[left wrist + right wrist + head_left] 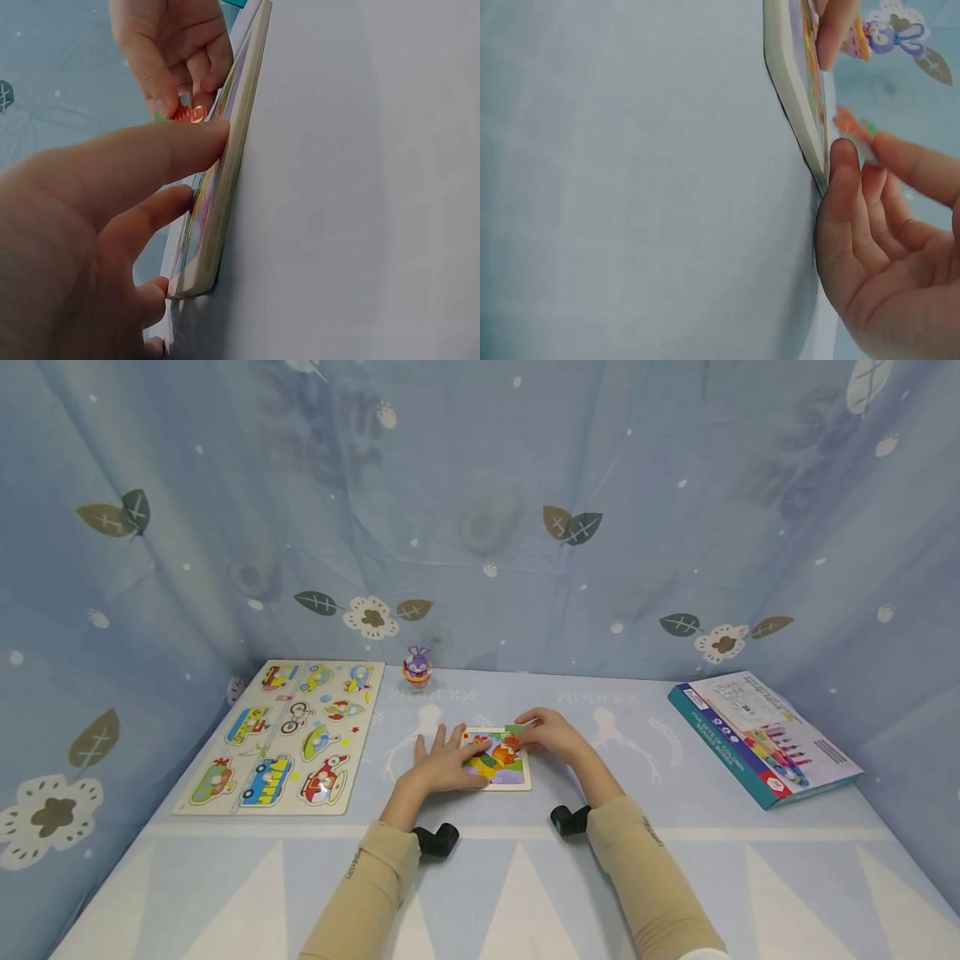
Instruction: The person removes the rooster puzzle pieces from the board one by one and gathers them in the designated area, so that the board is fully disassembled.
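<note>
A small wooden-framed jigsaw puzzle (512,775) with a bright cartoon picture lies flat on the table between the hands. My left hand (441,768) rests on its left part with fingers spread, the thumb touching the near side in the left wrist view. At the puzzle's upper right corner, my right hand (553,735) pinches a puzzle piece (187,114) between thumb and fingers. Green and orange-red show on this piece, which is raised at a tilt over the frame's edge in the right wrist view. Fingers hide part of the picture.
To the left lies a large peg puzzle board (351,777) with vehicle pictures. A small purple rabbit-eared figure (417,667) stands behind the puzzle. On the right sits a boxed set (765,735) with a teal edge. Blue curtain (480,468) hangs along the table's back.
</note>
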Tool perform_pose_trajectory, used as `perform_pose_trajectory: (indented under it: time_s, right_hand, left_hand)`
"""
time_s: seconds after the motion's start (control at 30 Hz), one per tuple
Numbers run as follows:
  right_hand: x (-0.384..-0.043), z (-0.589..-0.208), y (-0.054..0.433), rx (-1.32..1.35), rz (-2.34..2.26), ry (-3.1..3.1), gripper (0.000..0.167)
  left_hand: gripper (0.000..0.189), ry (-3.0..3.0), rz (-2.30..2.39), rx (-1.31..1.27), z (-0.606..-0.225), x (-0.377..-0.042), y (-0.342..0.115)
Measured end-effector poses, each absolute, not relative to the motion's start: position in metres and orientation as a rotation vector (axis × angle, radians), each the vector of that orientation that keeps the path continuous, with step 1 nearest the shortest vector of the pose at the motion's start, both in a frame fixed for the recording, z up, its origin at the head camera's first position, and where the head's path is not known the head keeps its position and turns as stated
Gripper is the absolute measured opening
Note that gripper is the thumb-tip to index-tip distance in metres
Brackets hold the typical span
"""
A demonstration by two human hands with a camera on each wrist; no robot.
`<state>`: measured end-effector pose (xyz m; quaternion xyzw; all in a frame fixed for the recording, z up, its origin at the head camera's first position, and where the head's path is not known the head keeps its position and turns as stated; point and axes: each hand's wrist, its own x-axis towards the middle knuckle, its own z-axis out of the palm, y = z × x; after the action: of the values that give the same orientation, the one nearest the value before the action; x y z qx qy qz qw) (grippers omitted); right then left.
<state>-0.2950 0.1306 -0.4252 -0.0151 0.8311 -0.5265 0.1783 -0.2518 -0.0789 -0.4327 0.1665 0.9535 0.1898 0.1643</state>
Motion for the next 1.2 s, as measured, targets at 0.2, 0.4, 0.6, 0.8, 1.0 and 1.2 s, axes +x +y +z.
perform_pose_trajectory:
  time_s: [0.2,0.4,0.6,0.8,1.0,1.2]
  right_hand:
    - [-0.294,-0.428,0.138,0.065,-1.597,2.324,0.028]
    - [-0.292,-0.428,0.146,0.128,-1.612,2.350,0.030]
    - [-0.293,-0.429,0.155,0.185,-1.624,2.342,0.029]
    - [-0.293,-0.431,0.165,0.235,-1.656,2.331,0.029]
    - [-0.290,-0.427,0.176,0.236,-1.680,2.340,0.032]
    - [-0.285,-0.424,0.191,0.269,-1.698,2.365,0.040]
  left_hand:
    - [0.066,2.713,0.562,0.483,-0.433,-0.251,-0.079]
    - [0.065,2.719,0.558,0.490,-0.434,-0.251,-0.080]
    - [0.066,2.722,0.571,0.494,-0.435,-0.251,-0.080]
    - [0.065,2.722,0.592,0.498,-0.434,-0.250,-0.080]
    - [0.065,2.718,0.595,0.503,-0.436,-0.250,-0.081]
    - [0.064,2.716,0.593,0.504,-0.435,-0.251,-0.081]
